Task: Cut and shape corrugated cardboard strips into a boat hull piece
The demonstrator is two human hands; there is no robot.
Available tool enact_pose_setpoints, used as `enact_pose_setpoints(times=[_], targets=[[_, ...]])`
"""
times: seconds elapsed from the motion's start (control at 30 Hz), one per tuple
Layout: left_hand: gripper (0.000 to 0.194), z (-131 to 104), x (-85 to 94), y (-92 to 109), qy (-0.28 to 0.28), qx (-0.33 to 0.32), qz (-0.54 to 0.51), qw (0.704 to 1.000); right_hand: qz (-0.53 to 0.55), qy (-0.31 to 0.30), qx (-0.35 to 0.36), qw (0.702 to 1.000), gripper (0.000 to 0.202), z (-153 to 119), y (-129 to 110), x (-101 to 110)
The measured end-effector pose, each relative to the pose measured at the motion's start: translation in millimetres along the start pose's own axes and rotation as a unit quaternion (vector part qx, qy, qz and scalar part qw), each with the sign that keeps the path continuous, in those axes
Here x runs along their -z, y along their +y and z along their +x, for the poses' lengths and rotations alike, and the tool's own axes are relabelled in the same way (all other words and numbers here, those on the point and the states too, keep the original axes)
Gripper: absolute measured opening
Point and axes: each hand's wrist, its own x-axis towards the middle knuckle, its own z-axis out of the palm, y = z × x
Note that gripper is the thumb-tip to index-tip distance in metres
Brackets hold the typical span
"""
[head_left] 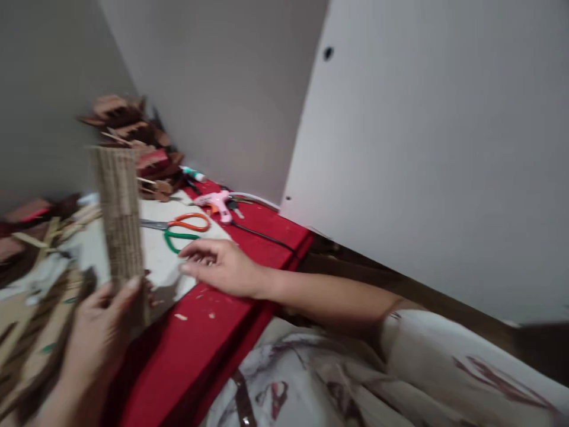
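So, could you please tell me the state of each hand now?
Left hand: closed, holding a ribbed brown strip upright.
Right hand: open, loosely curled beside the green scissors handle; whether they touch cannot be told.

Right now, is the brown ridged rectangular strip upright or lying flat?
Upright: the strip rises from the bare left hand gripping its lower part.

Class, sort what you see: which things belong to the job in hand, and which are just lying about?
Likely in the job:
- ribbed strip, held in the left hand
- scissors, by the right hand; contact unclear

Seemingly lying about:
- pink glue gun
- brown pieces, piled behind
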Motion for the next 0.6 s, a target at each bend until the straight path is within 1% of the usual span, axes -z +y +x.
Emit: enact_pose_setpoints(times=[0.03, 0.07, 0.1, 0.17, 0.27, 0.33, 0.4, 0.47, 0.5, 0.6], targets=[[0.027, -2, 0.5, 0, 0.007, 0.002, -0.004, 1.0, 0.024, 0.012, -0.025, 0.999, 0.032, 13, -3, -7], [0.027, -2, 1.4, -1, -0.017, 0.021, -0.019, 0.999, 0.04, 0.012, -0.033, 0.999, 0.036, 26, -5, -13], [0.028, -2, 2.6, -2, -0.018, 0.025, -0.035, 0.999, 0.051, 0.0, -0.031, 0.998, 0.035, 37, -9, -18], [0.029, -1, 5.2, -2, -0.035, 0.029, -0.046, 0.998, 0.062, -0.027, -0.013, 0.998, 0.026, 54, -16, -26], [0.029, -1, 8.0, 0, -0.065, 0.046, -0.056, 0.995, 0.062, -0.057, -0.019, 0.996, 0.028, 68, -24, -34], [0.03, -1, 10.2, 3, -0.077, 0.031, -0.073, 0.994, 0.056, -0.097, -0.048, 0.993, 0.028, 70, -24, -40], [0.032, 0, 13.8, 7, -0.055, -0.02, -0.083, 0.995, 0.052, -0.157, -0.079, 0.983, 0.027, 69, -19, -45], [0.029, 2, 18.6, 9, -0.007, -0.073, -0.075, 0.994, 0.054, -0.219, -0.105, 0.969, 0.026, 64, -13, -52], [0.026, 3, 21.1, 10, 0.014, -0.088, -0.067, 0.994, 0.061, -0.242, -0.113, 0.962, 0.025, 61, -9, -55], [0.018, 5, 25.8, 11, 0.049, -0.105, -0.049, 0.992, 0.077, -0.268, -0.113, 0.954, 0.025, 52, -3, -61]])
